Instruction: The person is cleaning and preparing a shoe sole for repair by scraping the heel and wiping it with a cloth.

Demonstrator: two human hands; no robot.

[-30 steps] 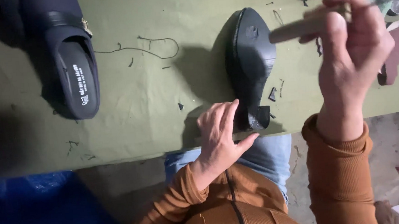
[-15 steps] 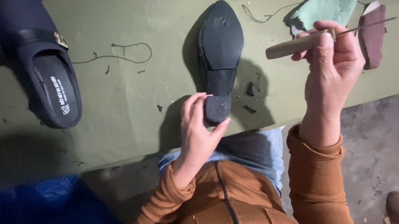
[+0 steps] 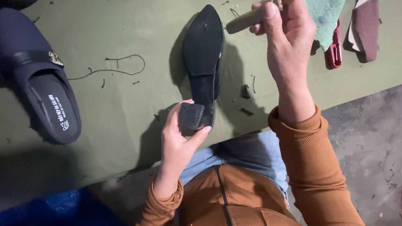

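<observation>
Left hand (image 3: 177, 140) grips the block heel of the black shoe (image 3: 203, 66), sole up on the tabletop (image 3: 117, 109). Right hand (image 3: 287, 33) clenches a wooden-handled awl (image 3: 251, 18). Shoe likely light, stiff; heel gives firmest hold.

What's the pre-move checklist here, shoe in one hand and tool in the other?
1. Left hand grips the heel of the black shoe: ok.
2. Shoe lies sole up, toe pointing away: ok.
3. Right hand holds the wooden-handled tool: ok.
4. Tool tip visible: cannot tell, it is thin and passes over the green cloth.
5. Tool in contact with the sole: not ok, held apart, raised.
6. Scraps lie on the table beside the shoe: not ok.
</observation>
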